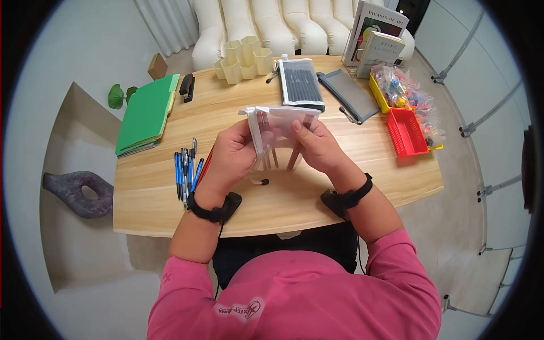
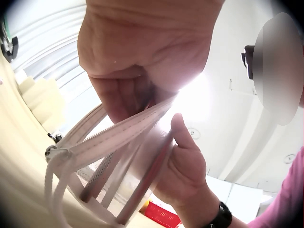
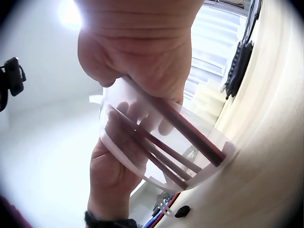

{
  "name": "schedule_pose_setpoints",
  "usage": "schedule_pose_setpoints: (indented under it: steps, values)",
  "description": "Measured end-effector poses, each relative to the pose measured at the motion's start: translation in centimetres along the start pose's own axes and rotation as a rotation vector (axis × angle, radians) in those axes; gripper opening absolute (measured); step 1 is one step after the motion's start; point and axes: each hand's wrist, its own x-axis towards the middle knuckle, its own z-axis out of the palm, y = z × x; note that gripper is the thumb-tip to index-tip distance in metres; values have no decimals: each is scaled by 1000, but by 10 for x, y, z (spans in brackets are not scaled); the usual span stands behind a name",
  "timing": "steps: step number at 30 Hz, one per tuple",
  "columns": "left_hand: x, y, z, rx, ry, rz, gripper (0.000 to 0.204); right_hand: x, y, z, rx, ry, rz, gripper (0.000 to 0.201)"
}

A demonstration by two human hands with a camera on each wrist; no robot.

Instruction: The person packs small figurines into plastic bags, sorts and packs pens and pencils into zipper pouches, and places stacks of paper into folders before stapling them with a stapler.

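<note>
Both hands hold up a translucent zip pouch (image 1: 277, 117) with a white zipper edge, over the front middle of the table (image 1: 294, 212). My left hand (image 1: 231, 156) grips its left side by the zipper. On the right side, my right hand (image 1: 322, 148) pinches the pouch wall, thumb in front, along a dark red pencil (image 3: 190, 133). Several such pencils stand inside the pouch, slanting down to its bottom. A white cord with a black tip (image 1: 262, 182) hangs below the pouch. In the left wrist view the zipper (image 2: 118, 135) runs up into my left fingers.
Left of my left wrist lie several blue and black pens (image 1: 184, 170) and red pencils (image 1: 209, 161). Behind are a pouch of black pens (image 1: 300, 85) and a grey pouch (image 1: 352, 93). Red (image 1: 408, 133) and yellow (image 1: 381, 96) baskets stand right; green folders (image 1: 146, 116) lie left.
</note>
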Motion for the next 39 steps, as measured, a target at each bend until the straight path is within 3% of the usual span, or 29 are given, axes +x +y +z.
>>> schedule_pose_setpoints:
  steps: [4,6,8,10,12,17,25,29,31,35,37,39]
  values:
    - [-3,-1,4,79,-32,6,26,1,-3,8,77,-30,-134,60]
    - [-3,-1,3,153,-47,18,23,-4,-10,7,14,-129,6,62]
    - [-3,2,4,227,-63,28,21,-4,-14,14,5,-139,-22,62]
    - [-3,9,9,201,-35,42,20,-6,-13,15,-4,-145,-49,62]
    - [-4,10,12,149,-23,27,21,-7,-13,10,-123,-116,52,60]
    - [-5,14,18,72,-11,33,20,-7,-12,13,-87,-172,1,59]
    - [-3,14,-3,519,-78,53,29,-1,-5,13,-46,-143,-122,60]
    - [-2,13,4,468,-39,31,33,-2,-8,18,-16,-135,-123,61]
    - [-2,10,6,523,-40,157,33,-1,-8,18,-9,-136,-146,62]
    - [-4,13,12,455,-57,156,30,0,-2,18,-1,-144,-175,63]
    - [-5,21,9,458,-133,-13,28,0,1,19,18,-144,-189,62]
    - [-5,23,10,443,-119,9,28,1,5,19,51,-133,-232,63]
